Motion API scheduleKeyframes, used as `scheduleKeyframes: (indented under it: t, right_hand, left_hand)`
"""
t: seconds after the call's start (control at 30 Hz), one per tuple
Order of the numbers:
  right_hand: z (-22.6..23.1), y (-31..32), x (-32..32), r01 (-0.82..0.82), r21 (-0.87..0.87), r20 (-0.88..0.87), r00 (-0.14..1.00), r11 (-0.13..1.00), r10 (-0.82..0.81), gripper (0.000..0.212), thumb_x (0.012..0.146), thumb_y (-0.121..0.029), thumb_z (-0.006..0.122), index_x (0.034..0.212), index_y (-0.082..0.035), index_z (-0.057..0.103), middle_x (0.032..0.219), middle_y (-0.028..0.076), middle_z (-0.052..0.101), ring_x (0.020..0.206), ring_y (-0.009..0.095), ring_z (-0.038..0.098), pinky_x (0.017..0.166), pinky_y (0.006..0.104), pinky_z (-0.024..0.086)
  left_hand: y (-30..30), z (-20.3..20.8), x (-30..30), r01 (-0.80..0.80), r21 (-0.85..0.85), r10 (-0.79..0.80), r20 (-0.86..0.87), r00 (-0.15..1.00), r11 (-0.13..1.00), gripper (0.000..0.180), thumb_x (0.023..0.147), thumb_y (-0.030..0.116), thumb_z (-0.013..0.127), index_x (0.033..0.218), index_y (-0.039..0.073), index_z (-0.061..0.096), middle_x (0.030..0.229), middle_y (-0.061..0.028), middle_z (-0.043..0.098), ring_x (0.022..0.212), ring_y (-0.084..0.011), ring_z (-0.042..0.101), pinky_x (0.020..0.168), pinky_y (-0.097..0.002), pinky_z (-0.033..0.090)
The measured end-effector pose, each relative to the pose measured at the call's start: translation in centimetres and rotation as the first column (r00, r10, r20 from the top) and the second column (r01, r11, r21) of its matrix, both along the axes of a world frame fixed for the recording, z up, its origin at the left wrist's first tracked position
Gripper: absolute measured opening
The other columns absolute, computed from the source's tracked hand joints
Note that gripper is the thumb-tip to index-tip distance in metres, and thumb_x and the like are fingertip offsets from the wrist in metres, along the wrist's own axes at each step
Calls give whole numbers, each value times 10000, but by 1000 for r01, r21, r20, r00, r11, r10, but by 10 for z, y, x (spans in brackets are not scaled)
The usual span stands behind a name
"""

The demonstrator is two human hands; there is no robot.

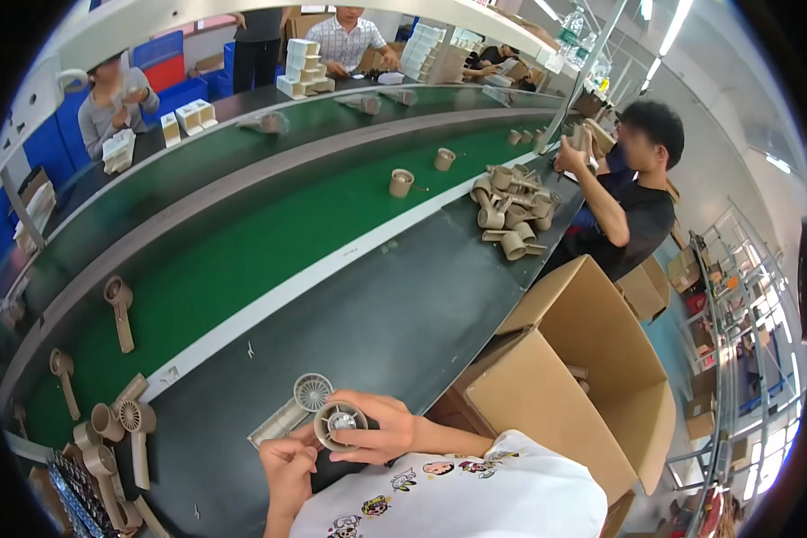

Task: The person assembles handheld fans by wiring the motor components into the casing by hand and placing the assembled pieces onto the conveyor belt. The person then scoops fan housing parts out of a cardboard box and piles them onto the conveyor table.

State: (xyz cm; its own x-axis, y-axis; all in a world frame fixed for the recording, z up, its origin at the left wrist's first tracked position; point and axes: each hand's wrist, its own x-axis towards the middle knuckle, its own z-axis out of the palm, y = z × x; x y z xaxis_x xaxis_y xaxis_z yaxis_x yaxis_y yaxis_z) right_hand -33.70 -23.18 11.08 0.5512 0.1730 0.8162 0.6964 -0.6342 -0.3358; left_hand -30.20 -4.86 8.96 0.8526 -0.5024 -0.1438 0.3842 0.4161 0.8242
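Landmark: the green conveyor belt point(314, 233), and here on its near side runs the dark table point(394, 305), where all the close work is.
Fan housing: this is the piece in play, a round beige fan housing point(339, 420) with a silvery hub, lifted over the table on the near side of the belt, its mouth facing up.
Right grip: the right hand point(381, 426) has it firmly, fingers wrapped round the wall and thumb across the front.
Left grip: the left hand point(287, 462) is curled in, fingertips bunched right beside the rim; whether they pinch a small part, I cannot tell.
Grilled fan shell: just beyond the hands, on the belt's near side, a grilled fan shell point(313, 392) lies flat on the table.
Waiting shells: a loose cluster of fan shells point(137, 417) crowds the belt's left end, and a big pile of housings point(511, 211) sits by its near edge farther along, in front of a co-worker point(641, 188).
Carton: an open cardboard carton point(583, 403) stands nearside of the belt, past the table's edge.
Step in hand: looks like close fingerwork on that one housing, perhaps fitting or checking its inside.
Next move: by my reading, it calls for a steady right hold and a fine left-hand touch at the rim.
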Motion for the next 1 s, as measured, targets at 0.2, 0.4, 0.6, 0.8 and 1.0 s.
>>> scheduleKeyframes:
  t: [0.2, 0.4, 0.6, 0.8, 1.0]
  right_hand:
    - [-1, 3, 5, 80, -1, 26, 996, 997, -80, 327, 662, -244, 822, 837, -19, 662, 965, 283, 612, 684, 284, 657, 558, 303, 553]
    - [-7, 1, 13, -2, 64, 34, 999, 998, 0, 336, 664, -247, 824, 839, -12, 660, 957, 297, 610, 675, 291, 659, 555, 308, 553]
    - [-11, 7, 6, 42, -31, 73, 997, 999, -40, 312, 674, -235, 814, 835, -19, 656, 990, 294, 600, 708, 307, 662, 577, 315, 559]
    - [-13, 6, 10, 86, -93, 54, 995, 992, -81, 308, 633, -226, 830, 821, -43, 667, 987, 266, 611, 730, 307, 667, 593, 315, 556]
    - [-5, -20, 14, 224, -151, 3, 974, 963, -226, 321, 554, -215, 867, 766, -58, 684, 981, 243, 624, 751, 317, 669, 616, 326, 556]
  left_hand:
    - [-1, -11, 6, 37, -85, -37, -3, 999, 996, 195, 703, -16, 543, 524, -90, 524, 1057, -346, 609, 928, -324, 642, 824, -373, 506]
    - [1, -10, 7, 6, 134, -33, 198, 980, 991, 194, 698, -147, 514, 519, -94, 462, 1026, -270, 652, 814, -206, 648, 681, -281, 511]
    - [-4, -21, 4, -244, 390, 24, 489, 872, 888, 185, 683, -123, 555, 535, -75, 454, 770, -137, 693, 529, -48, 455, 435, -232, 318]
    - [-8, -15, 2, -465, 594, -184, 724, 665, 656, 205, 735, 2, 600, 565, -25, 489, 544, -148, 518, 463, -279, 517, 466, -363, 385]
    - [-7, -7, 11, -505, 600, -216, 750, 626, 620, 216, 733, 177, 756, 731, 24, 603, 642, -106, 596, 579, -263, 594, 548, -349, 453]
